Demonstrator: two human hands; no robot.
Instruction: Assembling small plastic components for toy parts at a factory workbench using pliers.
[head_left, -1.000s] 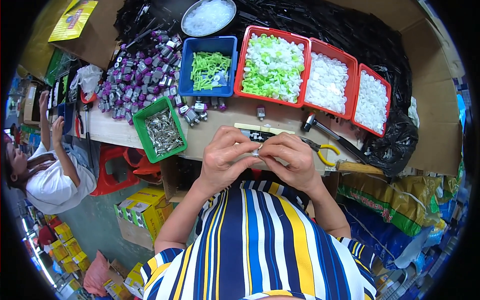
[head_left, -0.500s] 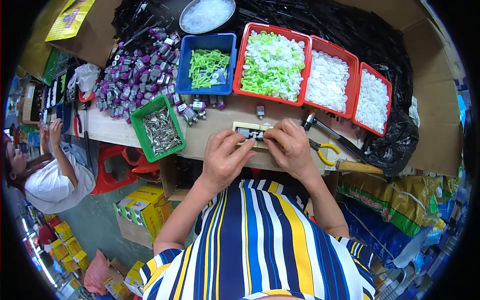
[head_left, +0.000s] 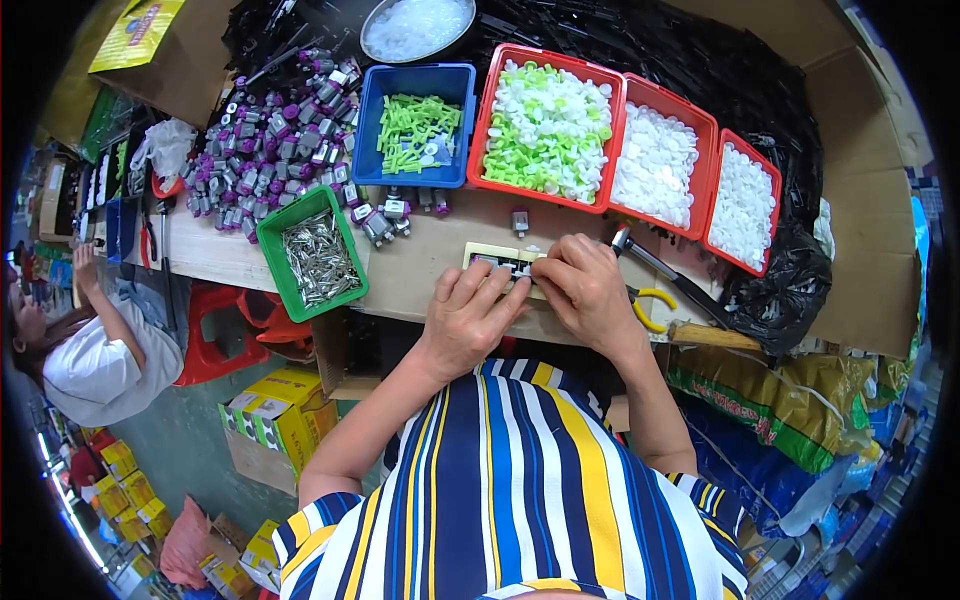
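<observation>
A cream-coloured tray-like fixture (head_left: 480,249) lies on the table in front of me, with a small black assembly (head_left: 516,268) carrying white pieces in it. My left hand (head_left: 470,312) bends over its left and near side, fingertips pressed together at the assembly. From the right, my right hand (head_left: 588,290) pinches at the assembly's right end; whatever is between its fingers is hidden. Just beyond the fixture stands a small grey motor (head_left: 520,222). Pliers with yellow handles (head_left: 654,308) and a hammer (head_left: 672,270) lie right of my right hand.
Purple-ended motors (head_left: 275,150) are heaped at the left. A green bin (head_left: 266,240) holds metal pins; a blue bin (head_left: 364,130) holds green parts. Red bins (head_left: 482,120) of white and green pieces stand behind. At far left sits another person (head_left: 100,350).
My left hand has shifted slightly right, its fingers now covering more of the fixture's near side. My right hand stays at the right end. The other person's raised hand has moved.
</observation>
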